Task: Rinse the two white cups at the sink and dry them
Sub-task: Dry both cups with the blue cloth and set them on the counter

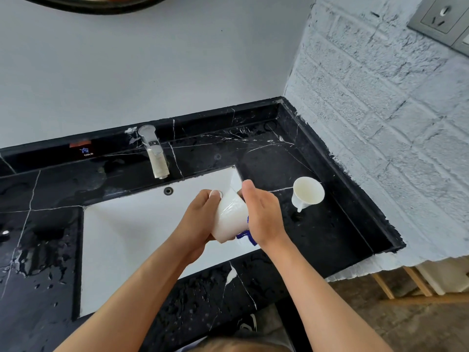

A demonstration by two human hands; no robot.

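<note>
Over the right part of the white sink [121, 237] I hold a white cup [231, 217], tilted with its base toward me. My left hand [200, 219] wraps around the cup's left side. My right hand [261, 214] presses against its right side, with a bit of blue cloth [245, 235] showing under the palm. The cup's handle is hidden. A second white cup [308, 193] stands upright on the black counter right of the sink, its handle toward me. No water runs from the chrome tap [154, 153].
The black marble counter [317, 237] is wet, with droplets left and in front of the sink. A raised black edge runs along the back and right. A painted brick wall [380, 123] rises at the right, with a socket [439, 19] high up. Wooden slats [411, 285] stand below right.
</note>
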